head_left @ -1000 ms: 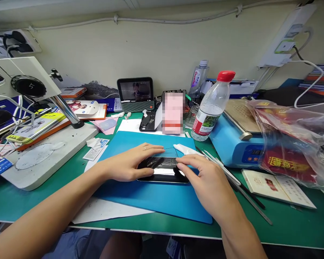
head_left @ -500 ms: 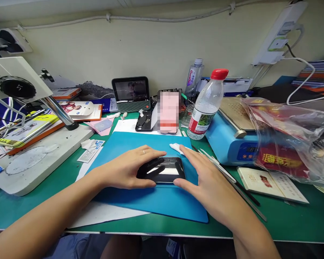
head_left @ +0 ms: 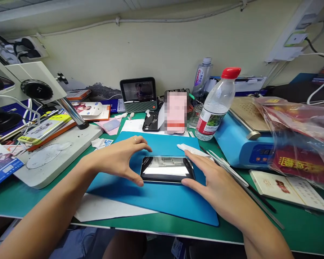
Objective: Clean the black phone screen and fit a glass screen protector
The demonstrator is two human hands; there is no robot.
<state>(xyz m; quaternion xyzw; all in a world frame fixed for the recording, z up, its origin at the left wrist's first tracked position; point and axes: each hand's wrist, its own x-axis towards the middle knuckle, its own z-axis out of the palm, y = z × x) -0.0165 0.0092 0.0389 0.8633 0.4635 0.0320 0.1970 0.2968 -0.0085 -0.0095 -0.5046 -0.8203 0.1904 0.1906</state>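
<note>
A black smartphone [head_left: 166, 169] lies flat, screen up, on a blue work mat [head_left: 162, 196]. My left hand [head_left: 118, 158] arches at the phone's left end, thumb on the near left corner and fingers spread above the far corner. At the phone's right end is my right hand [head_left: 214, 180], with thumb and forefinger apart and touching that edge. The two hands bracket the phone between them without lifting it. A white wipe [head_left: 190, 149] lies on the mat just behind my right fingers.
A water bottle with a red cap [head_left: 216, 106] stands behind the mat, beside a blue heating station [head_left: 245, 142]. A microscope base [head_left: 51, 158] sits at left. Metal tools [head_left: 232, 172], a booklet [head_left: 291, 190] and a plastic bag [head_left: 299, 136] lie at right. A small screen [head_left: 138, 94] stands at the back.
My left hand has come off the screen and now arches at the phone's left end. My right hand slid from the screen to the phone's right edge, leaving the glass uncovered.
</note>
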